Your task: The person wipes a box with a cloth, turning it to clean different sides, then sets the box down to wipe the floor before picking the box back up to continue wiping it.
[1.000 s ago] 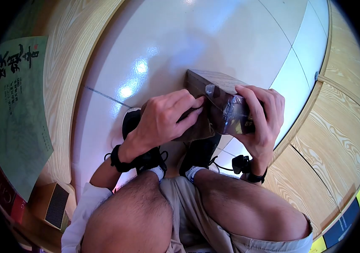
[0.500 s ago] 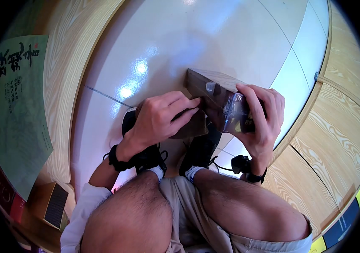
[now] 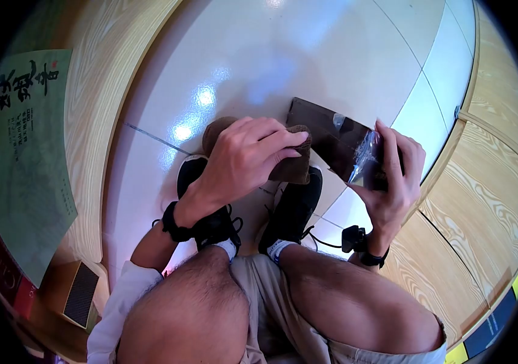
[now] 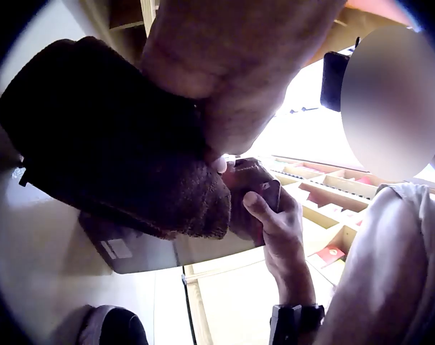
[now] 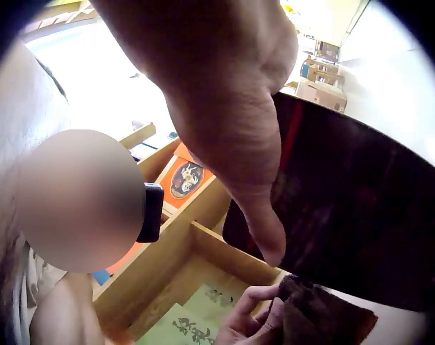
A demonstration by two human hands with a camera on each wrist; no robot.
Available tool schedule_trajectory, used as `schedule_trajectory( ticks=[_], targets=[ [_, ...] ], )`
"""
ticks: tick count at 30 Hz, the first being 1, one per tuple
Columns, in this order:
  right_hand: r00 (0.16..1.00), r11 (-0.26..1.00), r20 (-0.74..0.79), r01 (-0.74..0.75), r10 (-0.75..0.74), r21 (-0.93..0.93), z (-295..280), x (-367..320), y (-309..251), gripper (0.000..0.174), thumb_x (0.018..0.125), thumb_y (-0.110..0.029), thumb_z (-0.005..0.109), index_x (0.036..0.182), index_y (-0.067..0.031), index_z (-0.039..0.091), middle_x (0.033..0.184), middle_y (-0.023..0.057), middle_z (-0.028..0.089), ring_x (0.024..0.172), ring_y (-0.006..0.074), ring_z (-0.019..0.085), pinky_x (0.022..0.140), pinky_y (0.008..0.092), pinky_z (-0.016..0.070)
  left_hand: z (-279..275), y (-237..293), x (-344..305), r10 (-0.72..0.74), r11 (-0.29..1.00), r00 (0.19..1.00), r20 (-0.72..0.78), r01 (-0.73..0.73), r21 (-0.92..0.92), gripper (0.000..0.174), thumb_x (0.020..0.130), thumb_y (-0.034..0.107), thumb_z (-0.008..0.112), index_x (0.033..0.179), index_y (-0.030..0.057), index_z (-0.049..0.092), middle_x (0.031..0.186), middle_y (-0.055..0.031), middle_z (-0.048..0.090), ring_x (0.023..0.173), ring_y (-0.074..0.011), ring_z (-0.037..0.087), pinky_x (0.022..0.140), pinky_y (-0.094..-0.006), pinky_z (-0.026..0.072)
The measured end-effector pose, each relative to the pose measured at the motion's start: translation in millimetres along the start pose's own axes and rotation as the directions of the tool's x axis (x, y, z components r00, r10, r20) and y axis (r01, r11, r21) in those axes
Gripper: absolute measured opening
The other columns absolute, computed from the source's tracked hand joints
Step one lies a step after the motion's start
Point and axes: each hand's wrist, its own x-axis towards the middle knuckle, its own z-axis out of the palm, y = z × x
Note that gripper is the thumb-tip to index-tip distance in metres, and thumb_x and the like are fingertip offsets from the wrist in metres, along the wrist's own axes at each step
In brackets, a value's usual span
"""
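Box (image 3: 331, 142): located at 2 o'clock from the centre of the head view, above the glossy tiled floor; support at its far end cannot be confirmed. The box has turned, so its dark broad face now shows and its pale top face no longer does. The cloth (image 3: 290, 170) has shifted up, with its folded edge raised beside the box. This turn presents more of the broad face to the cloth, a likely aid to handling; contact between the two cannot be confirmed.

Hand states:
- Left hand (image 3: 234, 161): pinches the cloth between thumb and fingers.
- Right hand (image 3: 397, 173): grips the box at its 4 o'clock end, fingers and thumb spread across it.

Materials, largest to smallest:
- Floor (image 3: 240, 48): pale, smooth, reflective tile with straight joints.
- Wood panels (image 3: 453, 182): light, wavy grain, at 3 o'clock.
- Box: oblong, rounded corners, dark polished surface; reddish streaks appear in the right wrist view.
- Cloth: brown, thick, soft-napped, bunched.
- Clear film (image 3: 365, 155): creased, shiny, next to the right hand.
- Label (image 4: 117, 249): small, pale, rectangular.
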Motion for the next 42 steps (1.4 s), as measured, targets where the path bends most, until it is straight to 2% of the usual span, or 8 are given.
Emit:
schedule_trajectory(
  ticks=[7,11,14,16,20,32,34,42],
  targets=[
    [1.0,1.0,-0.017,-0.016,0.016,-0.006,1,-1,7,0.085,0.058,-0.039,0.094,0.132,-0.0048,0.073,0.113,0.0102,0.07,0.099,0.0302,0.063,0.089,0.0461,0.0492,8,5,15,0.086,0.995,0.996,-0.034,-0.087,-0.043,0.043,0.077,0.003,0.086,0.118,0.0092,0.075,0.091,-0.0109,0.072,0.079,-0.0286,0.069,0.071,-0.0389,0.0548],
    [0.999,1.0,-0.014,-0.03,0.03,-0.002,2,1,6,0.083,0.06,-0.041,0.093,0.132,-0.0046,0.073,0.112,0.0104,0.07,0.099,0.0299,0.063,0.088,0.046,0.0489,11,11,16,0.049,0.996,0.997,-0.062,-0.053,-0.069,0.043,0.076,0.001,0.086,0.118,0.0075,0.074,0.091,-0.0115,0.073,0.08,-0.0293,0.069,0.072,-0.0396,0.055],
    [0.999,0.999,-0.006,-0.039,0.039,-0.011,1,1,5,0.082,0.062,-0.043,0.092,0.131,-0.0042,0.073,0.111,0.0106,0.069,0.098,0.0295,0.063,0.087,0.0456,0.0486,14,11,14,0.042,0.996,0.998,-0.037,-0.044,-0.08,0.037,0.082,0.007,0.083,0.117,0.0066,0.072,0.094,-0.0087,0.071,0.086,-0.0315,0.072,0.078,-0.0424,0.0571],
    [1.0,1.0,-0.006,-0.031,0.031,-0.006,1,1,6,0.081,0.062,-0.044,0.091,0.131,-0.0038,0.073,0.111,0.0107,0.069,0.098,0.0296,0.063,0.087,0.0456,0.0485,19,10,13,0.059,0.989,0.994,-0.09,-0.07,-0.127,0.039,0.077,-0.003,0.083,0.114,0.0059,0.075,0.095,-0.0124,0.073,0.082,-0.0308,0.07,0.073,-0.0404,0.055],
    [1.0,1.0,0.004,-0.023,0.023,-0.012,2,-1,8,0.081,0.065,-0.049,0.088,0.13,-0.0029,0.073,0.111,0.0112,0.069,0.096,0.03,0.063,0.087,0.0458,0.0481,20,11,16,0.068,0.989,0.992,-0.103,-0.08,-0.122,0.037,0.078,-0.003,0.082,0.113,0.0054,0.076,0.094,-0.0127,0.073,0.081,-0.0304,0.07,0.073,-0.04,0.0553],
    [1.0,1.0,-0.005,0.004,-0.004,-0.028,4,-3,12,0.078,0.076,-0.059,0.079,0.129,-0.0029,0.073,0.109,0.0116,0.069,0.095,0.0297,0.062,0.086,0.046,0.0468,21,12,17,-0.011,0.994,0.998,-0.066,0.004,-0.107,0.028,0.081,0.0,0.081,0.109,0.0048,0.077,0.091,-0.0119,0.071,0.082,-0.0304,0.07,0.073,-0.0405,0.0567],
    [1.0,1.0,-0.006,0.009,-0.009,-0.03,4,-3,12,0.078,0.076,-0.06,0.079,0.129,-0.003,0.073,0.109,0.0116,0.069,0.095,0.0294,0.062,0.085,0.046,0.0467,21,13,16,-0.069,0.993,0.997,-0.044,0.065,-0.096,0.027,0.083,0.001,0.081,0.109,0.0056,0.077,0.092,-0.0118,0.071,0.082,-0.0307,0.071,0.074,-0.0405,0.057],
    [1.0,1.0,-0.018,0.009,-0.01,-0.017,4,-3,13,0.077,0.073,-0.055,0.081,0.129,-0.0038,0.073,0.109,0.0116,0.069,0.094,0.0296,0.062,0.085,0.0462,0.0467,23,12,16,-0.095,0.991,0.995,-0.04,0.09,-0.104,0.025,0.084,0.001,0.08,0.109,0.0051,0.077,0.092,-0.0131,0.072,0.083,-0.0318,0.072,0.073,-0.0407,0.0575]
  ],
)
